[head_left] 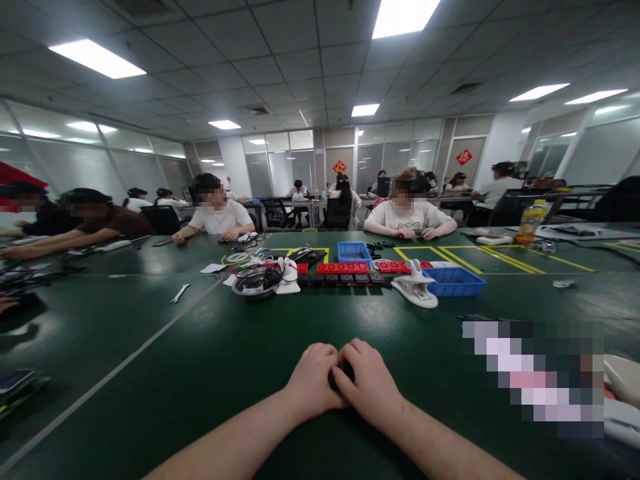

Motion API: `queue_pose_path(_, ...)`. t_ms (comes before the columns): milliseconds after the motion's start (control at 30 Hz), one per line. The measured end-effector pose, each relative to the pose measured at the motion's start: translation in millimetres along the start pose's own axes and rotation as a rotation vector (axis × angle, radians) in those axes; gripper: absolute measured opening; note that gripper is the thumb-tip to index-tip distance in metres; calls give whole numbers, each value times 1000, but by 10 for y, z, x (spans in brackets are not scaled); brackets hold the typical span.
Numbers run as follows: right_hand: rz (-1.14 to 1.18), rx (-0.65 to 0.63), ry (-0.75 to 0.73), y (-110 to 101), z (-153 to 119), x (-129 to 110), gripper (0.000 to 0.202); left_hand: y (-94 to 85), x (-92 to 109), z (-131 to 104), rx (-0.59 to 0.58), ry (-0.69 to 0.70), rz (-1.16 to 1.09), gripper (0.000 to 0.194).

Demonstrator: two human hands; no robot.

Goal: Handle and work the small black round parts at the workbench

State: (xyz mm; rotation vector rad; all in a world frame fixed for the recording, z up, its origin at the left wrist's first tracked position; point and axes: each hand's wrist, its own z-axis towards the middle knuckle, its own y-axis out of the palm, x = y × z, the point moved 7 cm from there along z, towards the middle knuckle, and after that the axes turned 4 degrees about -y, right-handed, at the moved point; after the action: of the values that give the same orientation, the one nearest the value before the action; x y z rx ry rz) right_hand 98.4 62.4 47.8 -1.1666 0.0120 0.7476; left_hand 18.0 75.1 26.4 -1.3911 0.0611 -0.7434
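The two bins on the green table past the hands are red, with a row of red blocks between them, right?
Not quite: the head view shows both bins are blue. The red blocks do run between them on the green table.

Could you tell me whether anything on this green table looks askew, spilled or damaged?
Nothing stands out. Both hands, left hand and right hand, close around a small dark object. The red parts sit in a row, the blue bins upright.

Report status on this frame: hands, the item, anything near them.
Left hand and right hand closed together around a small dark object, mostly hidden. Green table bare around them; red parts row sits further off.
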Motion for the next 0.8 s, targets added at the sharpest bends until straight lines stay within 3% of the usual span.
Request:
queue_pose_path(100,96,14,-42,9,3,-10,4,-8,12,12,19,60,12,33)
queue_pose_path(200,202,2,-69,-8,21,-5,15,12,18,29,-25,162,9,32)
queue_pose_path(333,282,-145,-160,-85,63,-54,13,20,-13,42,-73,245,-25,28)
queue_pose_path(500,408,-253,-154,-144,56,-58,23,15,-16,29,-75,283,-102,21)
queue_pose_path(667,381,-154,-262,-128,-24,-161,26,8,-20,14,-95,256,-123,20)
queue_pose_path(800,272,-34,-250,-165,-48,-179,17,-22,-19,14,-109,183,-106,43)
